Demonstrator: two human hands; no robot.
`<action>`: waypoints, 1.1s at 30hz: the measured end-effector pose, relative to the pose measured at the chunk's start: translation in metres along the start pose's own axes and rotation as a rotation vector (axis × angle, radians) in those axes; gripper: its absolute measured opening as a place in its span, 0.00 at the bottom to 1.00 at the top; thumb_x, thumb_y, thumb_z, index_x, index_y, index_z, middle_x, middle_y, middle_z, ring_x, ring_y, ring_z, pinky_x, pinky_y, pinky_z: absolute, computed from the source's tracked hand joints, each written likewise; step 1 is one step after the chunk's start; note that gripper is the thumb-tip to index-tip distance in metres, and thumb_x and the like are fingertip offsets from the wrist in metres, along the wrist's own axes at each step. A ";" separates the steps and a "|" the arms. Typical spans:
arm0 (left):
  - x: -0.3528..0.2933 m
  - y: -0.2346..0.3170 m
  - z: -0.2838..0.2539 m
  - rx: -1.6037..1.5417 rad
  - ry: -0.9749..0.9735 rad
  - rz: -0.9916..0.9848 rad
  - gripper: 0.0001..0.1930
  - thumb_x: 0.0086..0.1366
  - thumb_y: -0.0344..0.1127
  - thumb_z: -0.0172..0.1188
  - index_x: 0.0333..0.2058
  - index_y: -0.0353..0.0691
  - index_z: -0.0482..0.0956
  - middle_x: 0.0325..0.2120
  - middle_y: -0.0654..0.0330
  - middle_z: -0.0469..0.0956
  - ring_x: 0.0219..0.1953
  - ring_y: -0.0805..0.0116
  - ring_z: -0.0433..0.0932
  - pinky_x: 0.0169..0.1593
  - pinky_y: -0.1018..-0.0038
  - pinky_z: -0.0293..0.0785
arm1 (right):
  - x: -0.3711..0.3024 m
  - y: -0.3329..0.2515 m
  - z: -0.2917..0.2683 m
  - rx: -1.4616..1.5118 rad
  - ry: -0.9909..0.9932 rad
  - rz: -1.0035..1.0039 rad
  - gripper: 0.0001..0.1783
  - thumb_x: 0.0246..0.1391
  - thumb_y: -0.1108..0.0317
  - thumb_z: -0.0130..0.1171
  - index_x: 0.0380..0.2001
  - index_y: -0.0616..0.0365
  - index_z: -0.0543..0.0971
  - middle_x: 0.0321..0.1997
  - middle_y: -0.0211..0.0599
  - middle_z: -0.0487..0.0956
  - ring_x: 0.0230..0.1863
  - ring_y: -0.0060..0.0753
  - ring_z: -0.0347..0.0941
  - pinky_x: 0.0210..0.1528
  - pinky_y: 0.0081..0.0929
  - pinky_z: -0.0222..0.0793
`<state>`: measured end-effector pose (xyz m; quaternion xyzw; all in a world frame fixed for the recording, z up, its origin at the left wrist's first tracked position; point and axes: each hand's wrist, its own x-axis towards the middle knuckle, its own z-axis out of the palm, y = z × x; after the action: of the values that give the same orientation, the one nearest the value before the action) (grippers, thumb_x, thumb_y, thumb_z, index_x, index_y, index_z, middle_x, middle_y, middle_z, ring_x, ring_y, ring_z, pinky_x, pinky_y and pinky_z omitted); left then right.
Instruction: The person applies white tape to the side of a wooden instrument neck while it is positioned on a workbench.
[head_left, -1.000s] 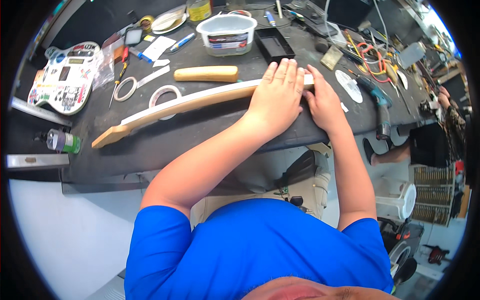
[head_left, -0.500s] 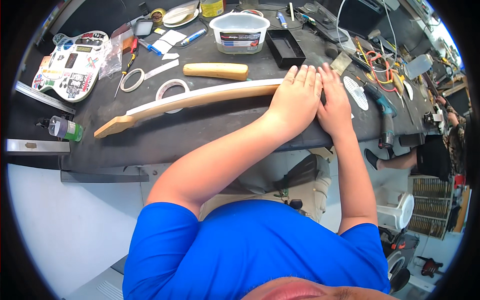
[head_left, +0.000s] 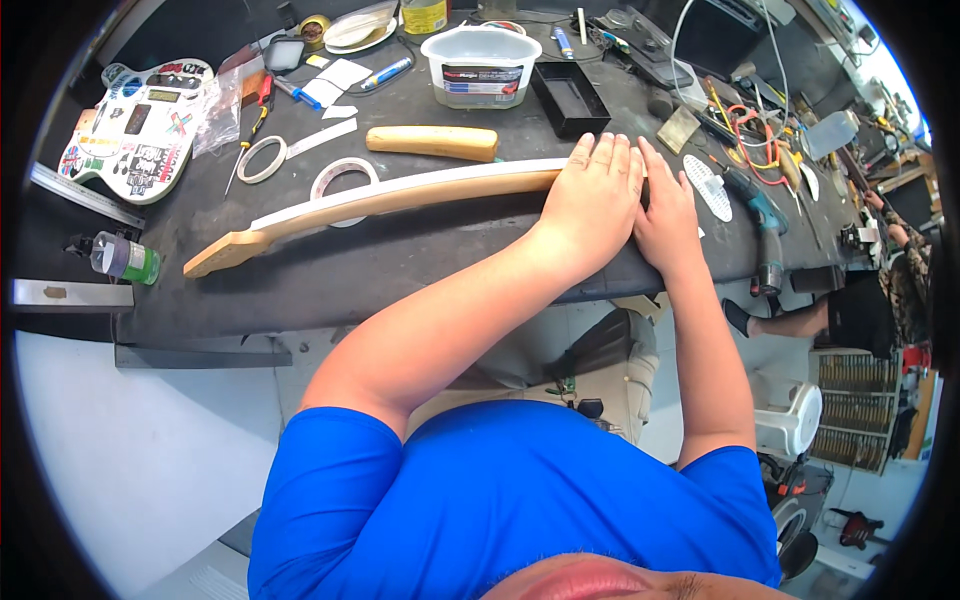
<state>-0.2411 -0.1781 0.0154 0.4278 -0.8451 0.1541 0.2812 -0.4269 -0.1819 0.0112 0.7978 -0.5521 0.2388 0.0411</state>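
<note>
Both hands lie flat, side by side, on the right end of a long pale guitar neck that runs across the dark counter. The left hand presses palm-down with fingers together and extended; the right hand sits just beside it, touching it along the thumb side. Neither hand is curled around the wood (they press rather than grip). The headstock end points left, toward the counter's front edge, and part of the neck crosses a roll of tape.

What could go wrong: with all the pressure at one end and the neck partly propped on the tape roll, the far end could lift or swivel, and the headstock lies near enough to the edge to slide off. A wooden block just behind the neck could be knocked if it shifts.

The heel of the neck is covered by the hands, so whatever they press on there cannot be seen. The clutter at the right rim, around a teal power drill, is bent by the lens and hard to sort out. A sticker-covered guitar body rests at the far left, near a green-capped bottle.
</note>
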 end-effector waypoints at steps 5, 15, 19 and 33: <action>0.002 0.002 0.006 -0.034 -0.002 -0.008 0.32 0.72 0.37 0.58 0.71 0.27 0.74 0.71 0.39 0.76 0.76 0.45 0.73 0.81 0.47 0.62 | 0.001 -0.004 -0.002 0.096 0.296 -0.104 0.47 0.63 0.66 0.71 0.81 0.61 0.64 0.76 0.57 0.77 0.77 0.61 0.72 0.79 0.54 0.65; 0.003 0.004 0.006 0.033 -0.026 -0.001 0.34 0.70 0.38 0.60 0.71 0.26 0.73 0.72 0.37 0.74 0.76 0.44 0.72 0.81 0.47 0.61 | -0.001 0.000 -0.001 0.307 0.100 -0.034 0.36 0.66 0.73 0.67 0.77 0.63 0.72 0.63 0.63 0.85 0.61 0.64 0.85 0.60 0.47 0.82; 0.003 0.004 0.004 0.044 -0.032 0.011 0.35 0.70 0.39 0.61 0.72 0.26 0.72 0.72 0.37 0.73 0.77 0.43 0.71 0.82 0.47 0.61 | -0.001 0.001 -0.002 0.312 0.073 0.006 0.36 0.66 0.74 0.67 0.77 0.58 0.73 0.61 0.61 0.86 0.58 0.64 0.86 0.57 0.47 0.83; -0.060 -0.062 -0.062 0.028 -0.223 0.056 0.48 0.69 0.54 0.73 0.78 0.32 0.65 0.81 0.44 0.62 0.82 0.48 0.63 0.85 0.52 0.55 | -0.001 0.004 -0.003 0.297 0.107 -0.046 0.33 0.69 0.71 0.68 0.75 0.52 0.75 0.58 0.59 0.87 0.55 0.64 0.86 0.55 0.48 0.82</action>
<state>-0.1411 -0.1457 0.0296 0.4223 -0.8806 0.1251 0.1750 -0.4320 -0.1822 0.0124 0.7938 -0.4891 0.3591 -0.0423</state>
